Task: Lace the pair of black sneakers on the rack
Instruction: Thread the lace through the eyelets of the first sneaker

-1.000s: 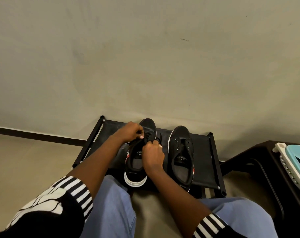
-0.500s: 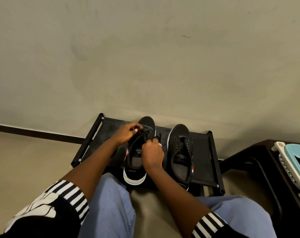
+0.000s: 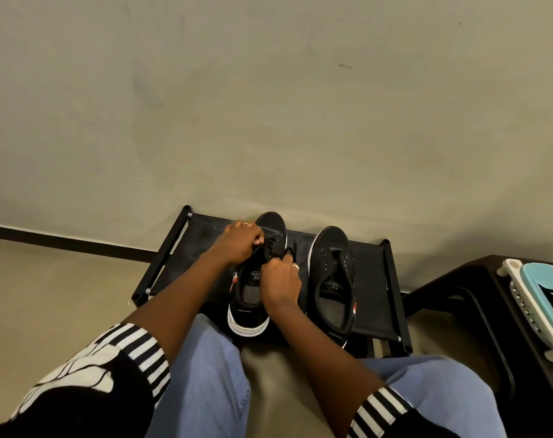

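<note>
Both hands pinched the black lace [image 3: 289, 249] over the left sneaker [image 3: 256, 279]: right hand [image 3: 281, 281] curled on the lace at the near eyelets, left hand [image 3: 239, 243] curled on it at the far-side eyelets. Exact fingertip contact too dark to resolve. That sneaker sat on the black rack [image 3: 392, 279], heel toward the person. Right sneaker [image 3: 332, 279] stood just beside it, eyelets bare, no lace seen. Judged: lace thin, limp, light; best held near its stiff tip for threading. Canvas upper soft, so eyelet flap needed steadying. Shoe light, may slide on the fabric shelf. Beyond: grey wall [image 3: 269, 105].
</note>
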